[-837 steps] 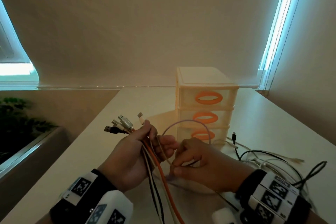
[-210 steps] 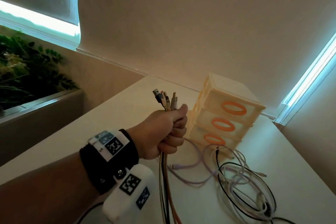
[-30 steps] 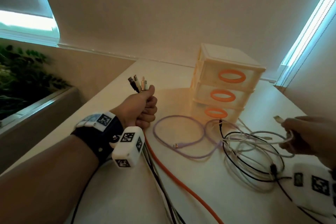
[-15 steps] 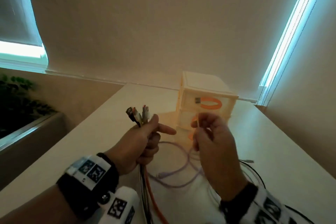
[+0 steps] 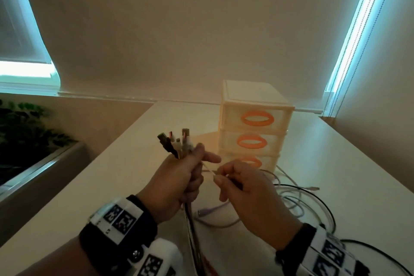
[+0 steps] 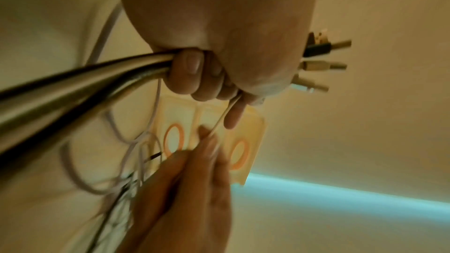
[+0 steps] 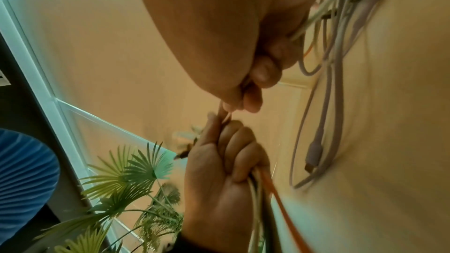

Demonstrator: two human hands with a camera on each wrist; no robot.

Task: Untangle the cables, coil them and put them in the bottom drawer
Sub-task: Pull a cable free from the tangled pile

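My left hand (image 5: 179,177) grips a bundle of cables (image 5: 190,231) above the table, their plugs (image 5: 177,141) sticking up out of the fist. The bundle (image 6: 80,76) runs back past my left wrist, black and pale strands together; an orange strand (image 7: 280,199) shows in the right wrist view. My right hand (image 5: 242,188) pinches a thin white cable (image 5: 209,169) that stretches to the left hand's fingers (image 6: 231,116). Loose white, black and lilac cables (image 5: 298,201) lie on the table in front of the cream drawer unit (image 5: 253,123). Its bottom drawer (image 5: 253,162) is closed, partly hidden by my right hand.
The drawer unit has three drawers with orange oval handles (image 5: 257,119) and stands near the back of the white table (image 5: 347,175). A planter with green leaves (image 5: 24,132) lies left of the table. A lilac plug (image 7: 314,153) rests on the table.
Half a second ago my right hand held the white cable's plug up in front of the drawers. Now that hand sits lower and closer, pinching the cable next to the left hand.
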